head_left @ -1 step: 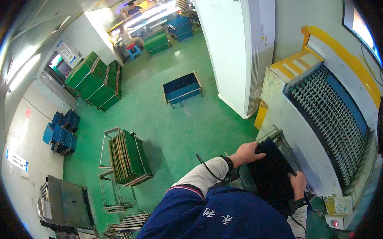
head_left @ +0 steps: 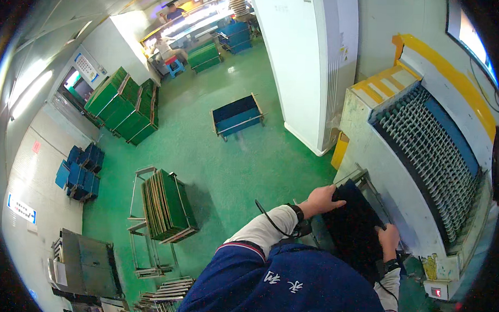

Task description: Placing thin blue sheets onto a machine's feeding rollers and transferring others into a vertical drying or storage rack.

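Nothing's budged, left hand (head_left: 320, 202) and right hand (head_left: 389, 240) both gripping the black board (head_left: 356, 221), long side roughly along the machine (head_left: 387, 163).

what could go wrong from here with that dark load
The dark load could slip, since the left hand and right hand are at its edges. The dark cord looped by the left sleeve might snag. The right hand could also knock the machine close beside it.
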The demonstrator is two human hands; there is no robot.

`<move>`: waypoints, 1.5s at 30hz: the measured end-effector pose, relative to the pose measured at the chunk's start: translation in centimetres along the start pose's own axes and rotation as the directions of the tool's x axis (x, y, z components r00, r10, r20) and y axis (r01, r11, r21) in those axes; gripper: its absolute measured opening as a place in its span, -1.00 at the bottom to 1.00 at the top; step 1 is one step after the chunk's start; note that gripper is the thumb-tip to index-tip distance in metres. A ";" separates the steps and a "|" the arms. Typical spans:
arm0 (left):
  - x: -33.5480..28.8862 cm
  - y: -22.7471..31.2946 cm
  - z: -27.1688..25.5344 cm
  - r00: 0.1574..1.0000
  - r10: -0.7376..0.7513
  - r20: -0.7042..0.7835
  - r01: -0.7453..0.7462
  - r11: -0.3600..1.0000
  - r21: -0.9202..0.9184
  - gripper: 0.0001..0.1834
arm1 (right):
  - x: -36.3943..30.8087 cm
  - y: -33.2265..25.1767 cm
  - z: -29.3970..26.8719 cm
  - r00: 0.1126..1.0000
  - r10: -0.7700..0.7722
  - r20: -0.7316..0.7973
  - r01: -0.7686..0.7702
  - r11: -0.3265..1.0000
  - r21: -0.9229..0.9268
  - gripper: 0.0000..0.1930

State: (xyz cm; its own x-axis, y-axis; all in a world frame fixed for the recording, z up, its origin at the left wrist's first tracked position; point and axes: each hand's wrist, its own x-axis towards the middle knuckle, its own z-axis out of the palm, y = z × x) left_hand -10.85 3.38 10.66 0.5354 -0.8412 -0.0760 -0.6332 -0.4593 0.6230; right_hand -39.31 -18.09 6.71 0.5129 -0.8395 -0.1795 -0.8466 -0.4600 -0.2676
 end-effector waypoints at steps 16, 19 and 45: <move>0.1 -0.3 -0.3 0.995 -0.013 0.095 0.015 1.000 -0.023 -0.20 | 0.7 1.4 1.5 0.998 -0.038 -0.045 0.038 0.999 -0.001 -0.54; -0.1 -0.5 -0.1 0.998 -0.009 0.066 0.014 0.998 -0.069 -0.22 | 0.6 1.7 1.7 0.991 -0.072 -0.114 0.074 0.997 0.019 -0.53; -0.4 -0.8 0.0 1.000 0.013 0.025 -0.013 0.999 -0.038 -0.23 | 0.2 0.8 0.8 0.996 -0.083 0.033 0.084 0.996 -0.023 -0.51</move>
State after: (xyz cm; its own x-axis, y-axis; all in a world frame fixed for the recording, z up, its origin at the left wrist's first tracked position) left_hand -10.56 4.10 10.20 0.5128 -0.8541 -0.0868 -0.6183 -0.4376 0.6528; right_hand -39.73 -18.42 5.66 0.5862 -0.7881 -0.1880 -0.8035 -0.5356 -0.2599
